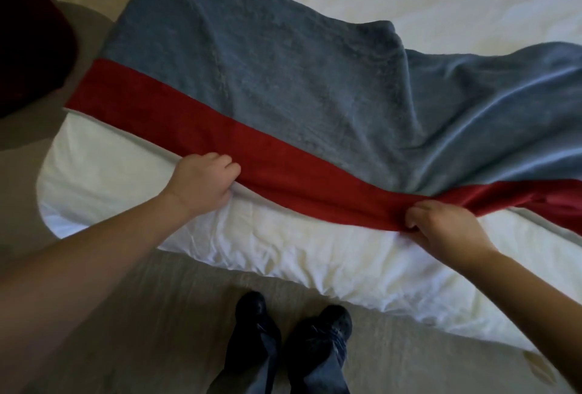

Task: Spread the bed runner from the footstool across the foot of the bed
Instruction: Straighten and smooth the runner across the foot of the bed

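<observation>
Two hands are gripping one bed runner (283, 78) on the bed (283, 255): left hand (201, 184) and right hand (444, 226), fingers curled on its red edge.

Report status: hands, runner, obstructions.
Grips: left hand and right hand hold runner by red edge. Runner across bed, rumpled at right. Nothing visible in the way.

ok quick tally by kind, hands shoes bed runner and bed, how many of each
hands: 2, left hand and right hand
shoes: 2
bed runner: 1
bed: 1
total: 6
</observation>
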